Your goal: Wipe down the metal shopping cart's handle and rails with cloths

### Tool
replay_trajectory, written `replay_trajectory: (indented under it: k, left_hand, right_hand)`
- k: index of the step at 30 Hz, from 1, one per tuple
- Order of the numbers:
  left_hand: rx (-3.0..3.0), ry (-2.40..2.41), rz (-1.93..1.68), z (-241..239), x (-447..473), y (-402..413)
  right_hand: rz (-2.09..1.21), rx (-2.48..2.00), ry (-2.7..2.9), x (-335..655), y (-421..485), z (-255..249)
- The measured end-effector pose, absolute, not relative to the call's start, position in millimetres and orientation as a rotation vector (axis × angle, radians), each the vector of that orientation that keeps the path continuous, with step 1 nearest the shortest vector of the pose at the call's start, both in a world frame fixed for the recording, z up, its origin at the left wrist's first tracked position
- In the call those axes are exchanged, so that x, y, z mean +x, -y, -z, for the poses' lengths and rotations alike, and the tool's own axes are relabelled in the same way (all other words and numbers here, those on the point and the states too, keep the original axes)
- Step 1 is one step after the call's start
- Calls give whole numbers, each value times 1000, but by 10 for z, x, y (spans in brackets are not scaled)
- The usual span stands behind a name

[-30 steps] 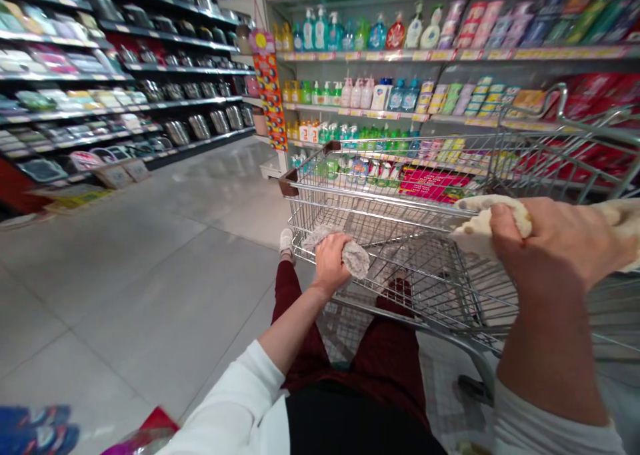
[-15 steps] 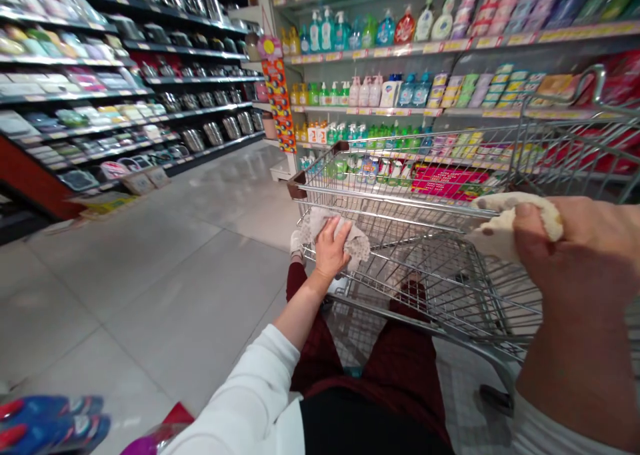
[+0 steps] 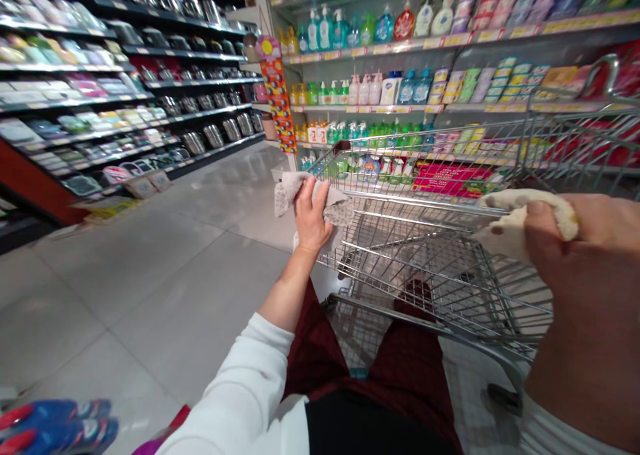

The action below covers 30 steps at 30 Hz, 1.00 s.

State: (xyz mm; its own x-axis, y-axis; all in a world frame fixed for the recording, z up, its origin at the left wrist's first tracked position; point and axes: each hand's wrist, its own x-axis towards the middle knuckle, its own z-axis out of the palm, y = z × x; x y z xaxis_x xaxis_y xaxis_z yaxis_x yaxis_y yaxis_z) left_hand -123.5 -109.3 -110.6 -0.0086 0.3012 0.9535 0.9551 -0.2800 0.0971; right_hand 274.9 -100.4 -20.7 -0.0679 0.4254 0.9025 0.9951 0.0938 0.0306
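Note:
A wire shopping cart (image 3: 415,238) stands across my lap, its near side rail running from left to right. At its left front corner my left hand (image 3: 311,218) presses a grey spotted cloth (image 3: 287,191) against the rim, the cloth draped over the corner and partly hidden under the fingers. Over the same rail further right, my right hand (image 3: 575,241) is closed round a cream cloth (image 3: 500,235) with grey and brown spots. The rail passes under that cloth.
Shelves of soap bottles (image 3: 385,25) rise behind the cart. Cookware shelves (image 3: 200,98) line the left, with tiled floor (image 3: 150,268) between. Blue bottles with red caps (image 3: 60,425) are at the lower left. A cart wheel (image 3: 505,398) is near my right leg.
My left hand has moved up and slightly left with the grey cloth, from the cart's side wires to its top corner. My right hand has shifted slightly right in view.

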Motion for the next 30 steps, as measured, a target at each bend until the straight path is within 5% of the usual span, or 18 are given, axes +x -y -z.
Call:
replay_trajectory:
  k: [10, 20, 30]
  left_hand:
    - [-1614, 1698, 1354, 2068, -1193, 1253]
    - [-1360, 1658, 1646, 1304, -1429, 1148]
    - [-1389, 2042, 1484, 1661, -1489, 1117]
  right_hand:
    - [1100, -1374, 1615, 2724, 1107, 212]
    - [918, -1638, 1582, 2718, 1062, 136]
    - [696, -1479, 2083, 1439, 1357, -188]
